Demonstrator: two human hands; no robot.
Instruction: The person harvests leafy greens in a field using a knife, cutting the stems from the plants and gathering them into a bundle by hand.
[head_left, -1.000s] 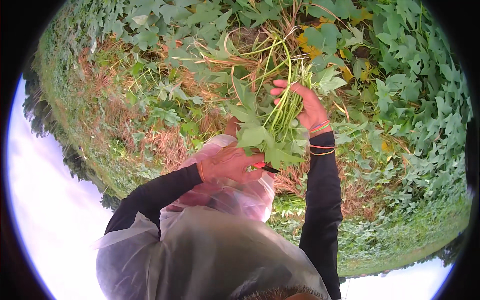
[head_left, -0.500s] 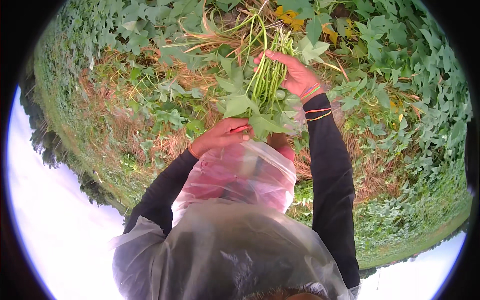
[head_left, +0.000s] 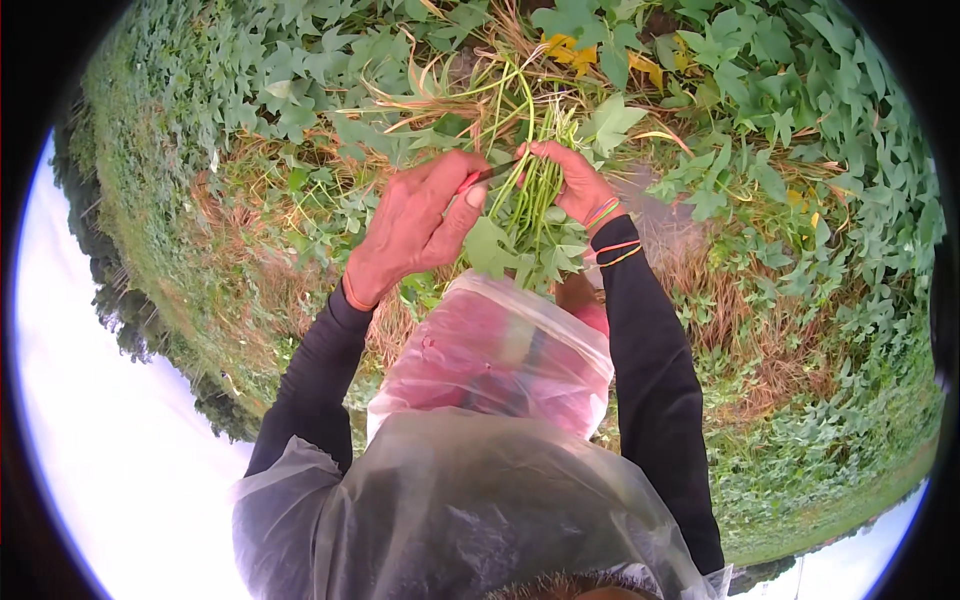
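A bunch of long green leafy stems (head_left: pixel 535 195) is gripped near its cut ends by my right hand (head_left: pixel 577 182), which wears coloured rubber bands at the wrist. Leaves (head_left: pixel 490 246) hang from the bunch toward my lap. My left hand (head_left: pixel 415 220) is closed round the red handle of a small knife (head_left: pixel 492 174). Its dark blade points right and lies across the upper stems, close to my right fingertips. I cannot tell whether the blade touches them.
Leafy vines (head_left: pixel 790 70) spread over the ground ahead and to the right. Dry brown grass (head_left: pixel 790 350) lies at both sides. Yellow leaves (head_left: pixel 575 52) show beyond the bunch. Clear plastic sheeting (head_left: pixel 490 360) covers my body and lap.
My left hand has moved up and forward with the knife, from the bunch's lower leaves to its upper stems. My right hand has come slightly nearer, still holding the bunch.
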